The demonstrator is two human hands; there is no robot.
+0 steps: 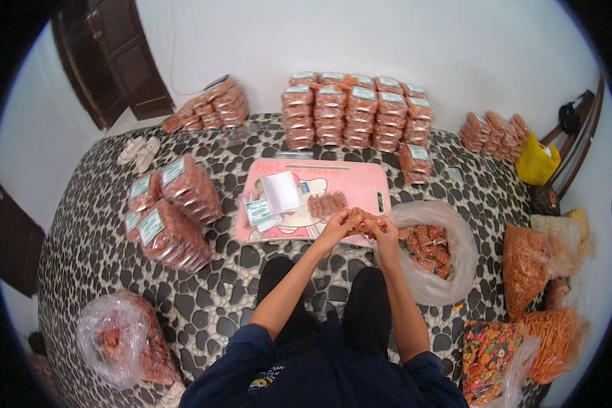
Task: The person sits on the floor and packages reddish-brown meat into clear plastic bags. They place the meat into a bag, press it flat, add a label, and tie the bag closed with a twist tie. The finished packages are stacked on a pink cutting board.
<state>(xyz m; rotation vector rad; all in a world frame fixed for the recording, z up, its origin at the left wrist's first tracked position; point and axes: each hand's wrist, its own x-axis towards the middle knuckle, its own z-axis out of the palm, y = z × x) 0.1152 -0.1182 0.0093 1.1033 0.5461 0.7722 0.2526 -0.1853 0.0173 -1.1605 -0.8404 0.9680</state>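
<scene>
Both hands meet over the front right edge of a pink folding table (pixel 359 178) with a cartoon cat print. My left hand (pixel 340 225) and my right hand (pixel 385 232) grip a small row of reddish-brown snack pieces (pixel 362 218) between them. Just behind my left hand, a filled row of similar snack (pixel 326 204) lies on the tabletop. To its left are a stack of clear plastic bags (pixel 281 191) and green-and-white printed labels (pixel 258 211). Right of my right hand, a large open plastic bag (pixel 461 255) holds more of the snack (pixel 428 250).
Packed snack bundles stand by the wall (pixel 357 115) and at the left (pixel 173 219). An open bag (pixel 117 336) sits at the lower left. Large bags of colourful snack (pixel 489 357) and orange sticks (pixel 553 341) line the right, near a yellow bag (pixel 537 160). White shoes (pixel 138 152) lie near the door.
</scene>
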